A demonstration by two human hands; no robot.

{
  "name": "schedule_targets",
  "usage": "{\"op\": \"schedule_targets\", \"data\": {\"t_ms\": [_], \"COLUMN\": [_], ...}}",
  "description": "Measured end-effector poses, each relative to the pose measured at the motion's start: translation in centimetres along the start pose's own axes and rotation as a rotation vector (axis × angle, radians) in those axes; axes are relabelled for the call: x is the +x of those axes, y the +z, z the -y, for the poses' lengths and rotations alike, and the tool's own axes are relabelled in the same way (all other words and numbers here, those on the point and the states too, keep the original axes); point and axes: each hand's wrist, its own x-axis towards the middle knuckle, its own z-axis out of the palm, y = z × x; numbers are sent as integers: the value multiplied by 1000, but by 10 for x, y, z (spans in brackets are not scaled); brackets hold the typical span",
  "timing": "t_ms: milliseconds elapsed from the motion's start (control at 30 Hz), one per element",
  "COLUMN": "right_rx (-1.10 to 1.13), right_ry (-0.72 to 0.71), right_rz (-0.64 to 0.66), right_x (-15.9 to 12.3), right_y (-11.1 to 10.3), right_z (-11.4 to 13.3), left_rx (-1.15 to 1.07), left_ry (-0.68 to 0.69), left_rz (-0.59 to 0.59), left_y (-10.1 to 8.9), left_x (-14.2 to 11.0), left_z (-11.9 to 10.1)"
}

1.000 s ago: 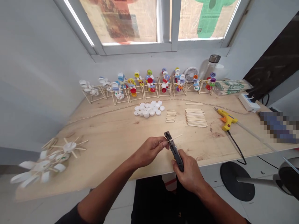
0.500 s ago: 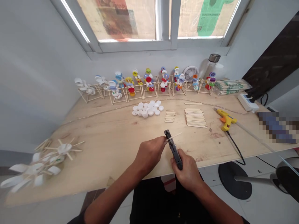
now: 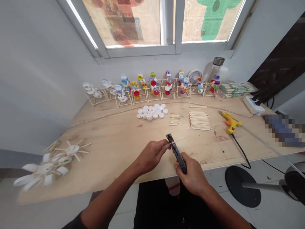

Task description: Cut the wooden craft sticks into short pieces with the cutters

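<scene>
My left hand [image 3: 152,156] is closed, pinching one end of a thin wooden stick [image 3: 179,139]. The stick lies across the head of a black plier-like hand tool [image 3: 177,154], and its free end sticks out to the right. Wrapped round the tool's handles is my right hand [image 3: 193,175]. Whether the jaws are pressed on the stick is too small to tell. Beyond the hands lie short cut sticks [image 3: 174,119], a pile of longer sticks [image 3: 200,121] and a cluster of white bottle caps [image 3: 152,112].
Stick frames with coloured cap wheels [image 3: 154,90] line the wall. White spoked wheels [image 3: 45,169] lie at the left. To the right are a yellow glue gun [image 3: 231,122] with its cord, a power strip [image 3: 254,105] and bagged sticks [image 3: 238,88]. A string [image 3: 105,117] crosses the table.
The view has shifted slightly, so the left-side things appear further right. My left hand has tilted a little, its fingers still on the stick. My right hand keeps its hold on the tool.
</scene>
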Motion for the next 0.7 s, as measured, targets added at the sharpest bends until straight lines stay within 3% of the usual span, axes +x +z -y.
{"op": "schedule_targets", "data": {"t_ms": [200, 700], "right_rx": [-6, -161], "right_ry": [-6, -20], "right_rz": [1, -6], "right_x": [1, 12], "right_y": [0, 9], "right_z": [0, -7], "left_rx": [-231, -195], "left_ry": [-21, -84], "left_rz": [91, 47], "left_y": [-7, -7], "left_x": [5, 8], "left_z": [1, 10]}}
